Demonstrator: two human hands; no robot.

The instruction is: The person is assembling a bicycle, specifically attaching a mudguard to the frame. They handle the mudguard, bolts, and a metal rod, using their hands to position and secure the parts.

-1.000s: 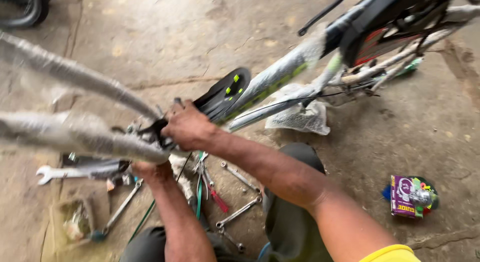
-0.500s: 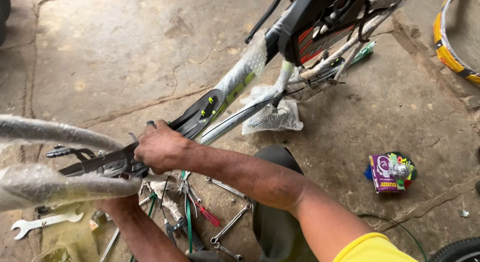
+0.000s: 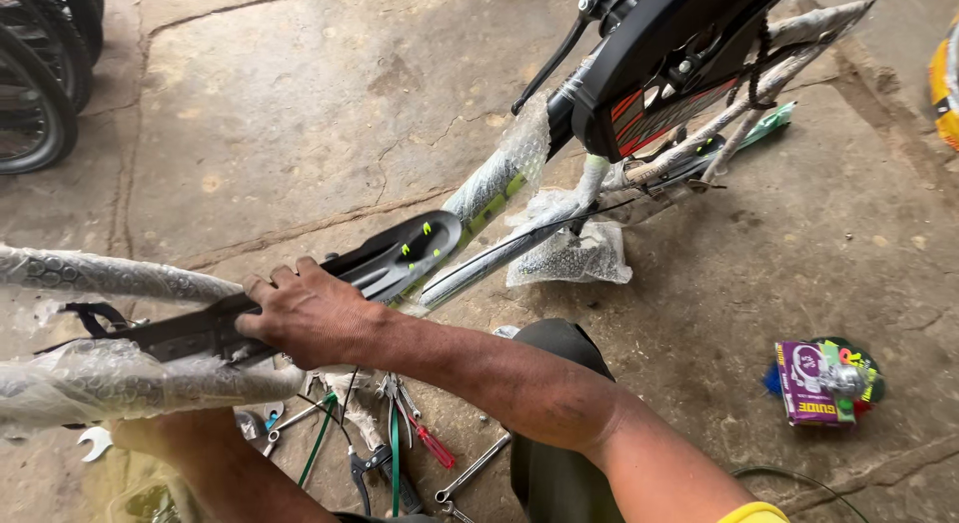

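Presently catalogued, from the head view:

1. Right hand (image 3: 310, 318): closed palm-down over a black plastic mudguard (image 3: 330, 278), fingers curled over its far edge.
2. Mudguard: long axis runs from lower left, under the hand, up to the right; its green-flecked wider end lies just beyond the knuckles, touching the bicycle frame (image 3: 499, 188).
3. Left hand: hidden beneath the wrapped tubes; only the left forearm (image 3: 230, 473) shows, so its grip cannot be told. The right hand is plainly the nearer to the mudguard.
4. Bubble-wrapped tubes (image 3: 120, 378): two, running leftward from the right hand, one above and one just below it.
5. Bicycle frame: wrapped, slanting up and away to the right of the hand toward a black saddle (image 3: 669, 33).
6. Loose tools (image 3: 400, 453): pliers, a red-handled screwdriver and spanners on the concrete floor (image 3: 280, 113), directly below the right wrist.
7. Small purple box (image 3: 807, 383): well apart, right of the forearm.
8. Tyres (image 3: 35, 83): far upper left.
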